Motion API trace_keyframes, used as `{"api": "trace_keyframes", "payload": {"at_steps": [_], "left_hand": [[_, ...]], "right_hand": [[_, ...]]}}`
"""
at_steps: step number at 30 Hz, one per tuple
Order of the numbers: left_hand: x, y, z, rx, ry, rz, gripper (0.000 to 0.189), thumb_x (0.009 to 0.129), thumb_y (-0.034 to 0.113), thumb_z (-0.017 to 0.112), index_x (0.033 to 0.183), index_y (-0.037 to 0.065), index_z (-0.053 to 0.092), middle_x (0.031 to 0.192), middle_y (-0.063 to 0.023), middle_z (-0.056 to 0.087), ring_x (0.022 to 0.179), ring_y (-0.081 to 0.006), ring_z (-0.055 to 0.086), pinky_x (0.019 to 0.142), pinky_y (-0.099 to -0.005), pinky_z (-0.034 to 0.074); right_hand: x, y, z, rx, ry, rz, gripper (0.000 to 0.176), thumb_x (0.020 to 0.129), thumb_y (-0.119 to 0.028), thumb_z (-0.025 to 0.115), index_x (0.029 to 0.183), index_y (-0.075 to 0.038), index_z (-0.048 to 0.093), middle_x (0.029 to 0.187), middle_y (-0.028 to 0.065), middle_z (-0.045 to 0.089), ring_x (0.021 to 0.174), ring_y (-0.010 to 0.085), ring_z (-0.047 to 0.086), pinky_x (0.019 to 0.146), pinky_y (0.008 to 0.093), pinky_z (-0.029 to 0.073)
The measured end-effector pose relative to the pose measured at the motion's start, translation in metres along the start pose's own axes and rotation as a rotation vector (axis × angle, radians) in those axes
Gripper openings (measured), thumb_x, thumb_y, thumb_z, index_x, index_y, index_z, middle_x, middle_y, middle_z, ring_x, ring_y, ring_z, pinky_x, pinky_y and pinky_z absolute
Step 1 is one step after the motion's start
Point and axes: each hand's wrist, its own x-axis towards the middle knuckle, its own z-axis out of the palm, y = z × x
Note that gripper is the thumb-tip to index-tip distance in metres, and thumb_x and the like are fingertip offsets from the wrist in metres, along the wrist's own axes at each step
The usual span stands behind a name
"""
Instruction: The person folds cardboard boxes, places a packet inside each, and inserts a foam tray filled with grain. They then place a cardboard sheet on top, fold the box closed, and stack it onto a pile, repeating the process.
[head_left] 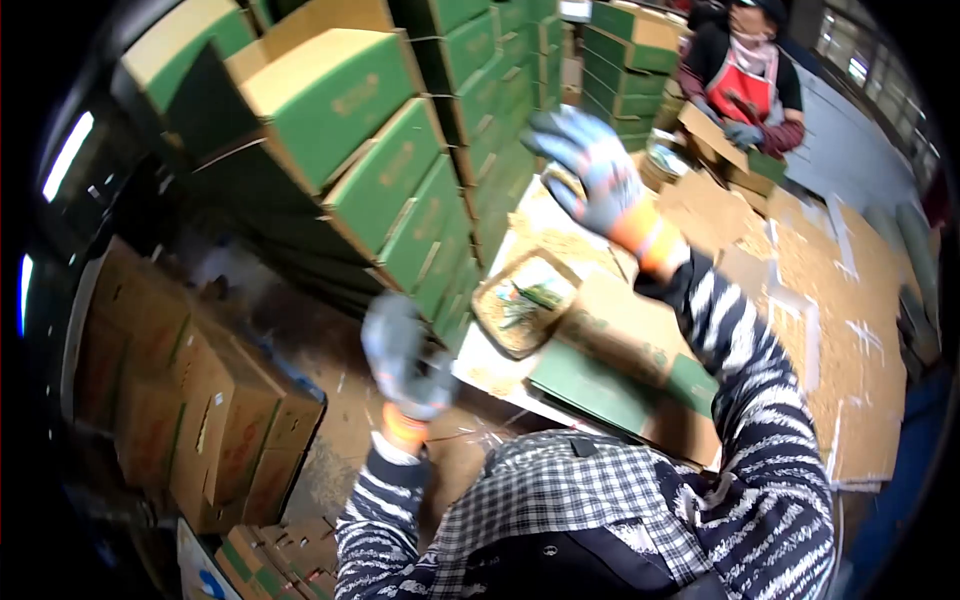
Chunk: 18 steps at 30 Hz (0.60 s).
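Note:
My left hand [402,358], in a grey-blue glove with an orange cuff, is raised beside the stacked green boxes. It is smeared by motion, but a gap shows between thumb and fingers, and nothing is seen in it. Higher up, my right hand [592,172], gloved the same way, hovers over the far end of the worktable with thumb and fingers apart and no object in it. Between the hands stands a shallow tray [484,318] with small items whose kind I cannot make out. A green and brown cardboard box [592,388] lies on the table in front of me.
Tall stacks of green cardboard boxes [345,110] rise on the left and ahead. Brown cartons [225,420] stand on the floor at lower left. Across the table, a person in a red apron [745,85] handles an opened carton [712,140]. Taped cardboard [855,350] covers the right side.

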Motion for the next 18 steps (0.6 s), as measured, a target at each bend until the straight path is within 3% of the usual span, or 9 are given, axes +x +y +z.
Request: {"api": "trace_keyframes", "payload": {"at_steps": [3,4,6,8,9,11,13,16,18], "left_hand": [[-0.019,0.033,0.076,-0.277,-0.437,-0.106,0.057,0.079,0.013,0.069,0.132,0.004,0.052,0.127,-0.0170,0.056,0.121,-0.0383,0.050,0.106,-0.0465,0.038],[-0.021,0.036,0.107,-0.322,-0.548,-0.153,0.060,0.079,0.018,0.072,0.134,0.007,0.052,0.130,-0.0160,0.055,0.123,-0.0382,0.049,0.107,-0.0472,0.037],[-0.055,0.029,0.178,-0.359,-0.667,-0.202,0.064,0.080,0.028,0.073,0.137,0.012,0.050,0.137,-0.0155,0.050,0.129,-0.0366,0.044,0.110,-0.0477,0.033],[-0.098,0.013,0.245,-0.280,-0.913,-0.243,0.068,0.086,0.042,0.065,0.143,0.013,0.044,0.144,-0.0171,0.042,0.137,-0.0363,0.033,0.115,-0.0480,0.024],[-0.105,0.011,0.269,-0.226,-1.010,-0.219,0.069,0.086,0.048,0.063,0.142,0.012,0.044,0.145,-0.0183,0.042,0.137,-0.0366,0.033,0.114,-0.0473,0.026],[-0.122,0.008,0.301,-0.172,-1.210,-0.175,0.078,0.083,0.060,0.060,0.141,0.011,0.046,0.146,-0.0200,0.040,0.138,-0.0366,0.032,0.113,-0.0467,0.027],[-0.086,0.022,0.298,-0.037,-1.370,-0.105,0.084,0.078,0.066,0.061,0.140,0.011,0.048,0.145,-0.0195,0.043,0.134,-0.0376,0.039,0.111,-0.0465,0.030],[-0.023,0.024,0.295,-0.037,-1.556,-0.139,0.077,0.073,0.066,0.066,0.128,0.012,0.061,0.122,-0.0182,0.063,0.114,-0.0316,0.058,0.097,-0.0416,0.045],[0.070,0.054,0.265,-0.209,-1.612,-0.229,0.066,0.075,0.061,0.069,0.117,0.010,0.065,0.112,-0.0164,0.067,0.105,-0.0308,0.062,0.087,-0.0422,0.049]], "right_hand": [[-0.202,0.003,0.004,-0.182,-0.444,0.530,0.073,0.079,-0.034,0.069,0.140,-0.003,0.042,0.146,0.0213,0.039,0.135,0.0437,0.034,0.113,0.0517,0.026],[-0.255,-0.016,0.000,-0.203,-0.446,0.589,0.080,0.078,-0.038,0.069,0.141,0.000,0.039,0.147,0.0253,0.035,0.137,0.0451,0.031,0.114,0.0526,0.023],[-0.277,-0.082,-0.040,-0.076,-0.878,0.750,0.087,0.081,-0.048,0.063,0.145,0.002,0.032,0.152,0.0271,0.027,0.141,0.0452,0.025,0.116,0.0536,0.016],[-0.311,-0.135,-0.051,0.068,-0.952,0.569,0.081,0.086,-0.050,0.058,0.147,-0.003,0.032,0.153,0.0260,0.026,0.143,0.0434,0.023,0.118,0.0506,0.016],[-0.316,-0.148,-0.057,0.165,-0.987,0.443,0.079,0.087,-0.049,0.058,0.147,-0.004,0.033,0.153,0.0236,0.028,0.143,0.0401,0.023,0.119,0.0486,0.017],[-0.322,-0.146,-0.070,0.239,-0.966,0.458,0.078,0.086,-0.048,0.059,0.146,-0.004,0.034,0.153,0.0221,0.029,0.143,0.0388,0.025,0.118,0.0479,0.018],[-0.318,-0.122,-0.087,0.325,-0.913,0.513,0.075,0.085,-0.042,0.063,0.143,-0.003,0.037,0.150,0.0194,0.033,0.139,0.0366,0.032,0.116,0.0469,0.023],[-0.275,-0.070,-0.151,-0.038,-0.384,0.649,0.074,0.079,-0.030,0.070,0.141,-0.003,0.040,0.144,0.0208,0.041,0.134,0.0406,0.036,0.114,0.0491,0.027],[-0.236,-0.043,-0.197,-0.312,-0.266,0.711,0.071,0.078,-0.028,0.071,0.138,-0.003,0.043,0.144,0.0197,0.042,0.132,0.0415,0.038,0.113,0.0530,0.027]]}}
